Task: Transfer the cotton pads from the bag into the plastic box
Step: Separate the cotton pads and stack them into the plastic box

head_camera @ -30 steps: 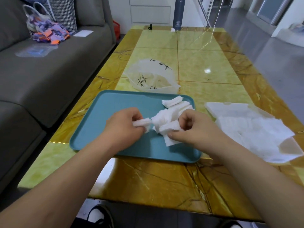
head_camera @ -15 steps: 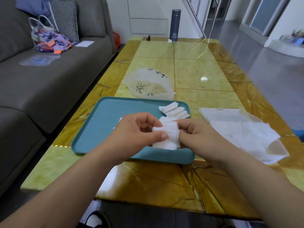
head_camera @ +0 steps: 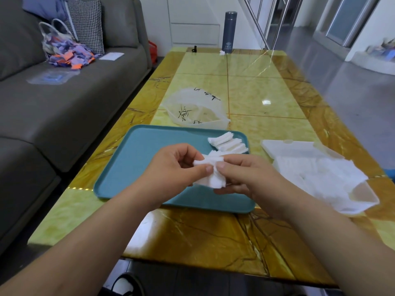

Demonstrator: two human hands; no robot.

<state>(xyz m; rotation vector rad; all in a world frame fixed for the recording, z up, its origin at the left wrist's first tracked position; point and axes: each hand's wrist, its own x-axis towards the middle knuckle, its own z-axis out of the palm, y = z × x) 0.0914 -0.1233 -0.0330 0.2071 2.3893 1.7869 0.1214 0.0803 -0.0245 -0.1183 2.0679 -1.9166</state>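
A small stack of white cotton pads (head_camera: 210, 173) is held above the teal tray (head_camera: 136, 159), pinched between my left hand (head_camera: 173, 167) and my right hand (head_camera: 245, 178). More cotton pads (head_camera: 228, 143) lie fanned out at the tray's far right corner. A clear plastic box (head_camera: 320, 169) with its lid open lies right of the tray, white pads showing inside it. A crumpled clear plastic bag (head_camera: 195, 108) with black writing sits beyond the tray.
The yellow marble table (head_camera: 267, 97) runs away from me. A dark flask (head_camera: 229, 32) stands at its far end. A grey sofa (head_camera: 64, 99) with a colourful bag (head_camera: 64, 48) lines the left side. The floor opens to the right.
Both hands gathered the loose pads from the tray into one tidy stack and raised it a little. The view tilted up slightly.
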